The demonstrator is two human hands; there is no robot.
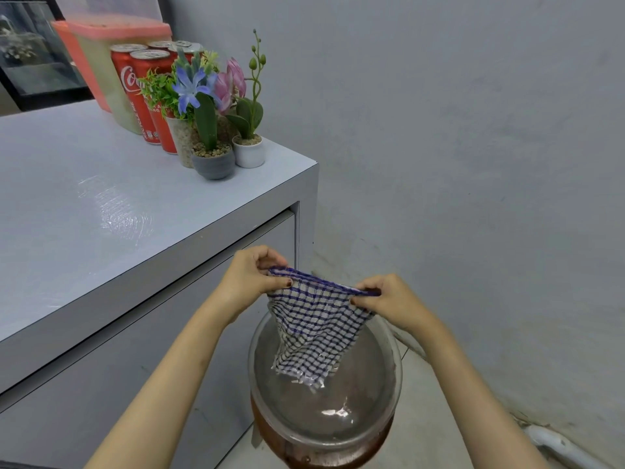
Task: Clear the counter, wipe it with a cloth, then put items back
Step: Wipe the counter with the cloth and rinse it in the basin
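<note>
1. The cloth point(318, 319) is white with a dark blue check and a solid blue top edge.
2. The tabletop point(101, 198) is pale blue-grey.
3. The far-left cans point(135, 93) are red with white lettering and silver tops.
4. The container point(101, 62) behind them is cloudy beige with a salmon-pink lid.
5. A blue flower point(191, 86) and a pink flower point(233, 79) rise over green leaves, above a grey pot point(213, 164) and a white pot point(249, 155).
6. The wall point(456, 130) is plain grey.

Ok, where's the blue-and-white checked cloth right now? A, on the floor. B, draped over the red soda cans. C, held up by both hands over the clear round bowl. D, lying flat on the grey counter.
C: the left hand and right hand each pinch a top corner of the blue-and-white checked cloth, and its lower end hangs down into the clear round bowl.
</note>
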